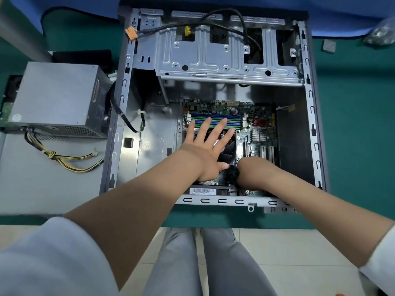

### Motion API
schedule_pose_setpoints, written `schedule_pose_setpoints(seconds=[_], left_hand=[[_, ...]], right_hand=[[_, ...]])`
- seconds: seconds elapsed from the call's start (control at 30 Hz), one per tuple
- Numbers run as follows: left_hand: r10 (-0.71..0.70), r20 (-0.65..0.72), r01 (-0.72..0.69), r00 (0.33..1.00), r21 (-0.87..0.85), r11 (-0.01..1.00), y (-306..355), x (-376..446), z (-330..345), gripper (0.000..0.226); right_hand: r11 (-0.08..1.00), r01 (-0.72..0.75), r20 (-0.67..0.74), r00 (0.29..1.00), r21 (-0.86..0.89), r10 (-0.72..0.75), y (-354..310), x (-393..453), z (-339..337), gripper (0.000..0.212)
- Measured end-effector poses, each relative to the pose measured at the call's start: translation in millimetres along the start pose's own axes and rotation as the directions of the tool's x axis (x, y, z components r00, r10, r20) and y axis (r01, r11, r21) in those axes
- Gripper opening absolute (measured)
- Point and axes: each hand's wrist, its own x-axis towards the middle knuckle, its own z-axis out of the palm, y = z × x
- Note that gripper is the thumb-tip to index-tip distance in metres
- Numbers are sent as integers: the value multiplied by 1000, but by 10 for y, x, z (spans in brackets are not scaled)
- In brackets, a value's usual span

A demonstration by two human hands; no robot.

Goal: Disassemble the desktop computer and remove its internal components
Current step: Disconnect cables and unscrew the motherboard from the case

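Observation:
An open grey computer case lies flat on the green table. Its motherboard sits at the bottom, with green and blue memory slots along the top. My left hand lies flat with straight fingers on the black CPU cooler fan. My right hand is curled round a small black object at the fan's near right corner; its fingers are hidden under the hand. The removed grey power supply stands to the left of the case.
The power supply's yellow and black cable bundle trails over a grey side panel. A drive cage with loose black cables fills the case's far half. A small grey block lies at the far right.

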Motion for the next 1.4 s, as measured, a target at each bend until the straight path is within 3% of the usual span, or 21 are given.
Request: schedule_pose_setpoints(seconds=[0.3, 0.4, 0.47, 0.6, 0.8, 1.13, 1.4], left_hand=[[3, 7, -3, 1000, -1, 1000, 5, -20, -16, 77], [7, -1, -7, 1000, -11, 1000, 2, -28, -21, 77], [6, -1, -6, 1000, -12, 1000, 6, -32, -23, 77], [11, -1, -11, 1000, -19, 1000, 9, -34, -23, 77], [12, -22, -12, 1000, -9, 1000, 13, -26, -14, 78], [0, -32, 0, 1000, 2, 1000, 31, -26, -2, 77], [0, -5, 0, 1000, -7, 1000, 24, -42, -35, 76]], right_hand=[[996, 48, 39, 998, -75, -45, 142, 17, 16, 24], [984, 131, -2, 991, -120, -132, 260, -60, -25, 10], [951, 225, -31, 971, -212, -236, 342, -120, -25, 32], [866, 360, -40, 917, -347, -397, 313, -132, 14, 19], [832, 350, -62, 908, -430, -414, 268, -43, -5, 13], [845, 386, -117, 883, -371, -454, 201, 5, 38, 17], [792, 419, -69, 865, -443, -496, 230, -19, 12, 8]])
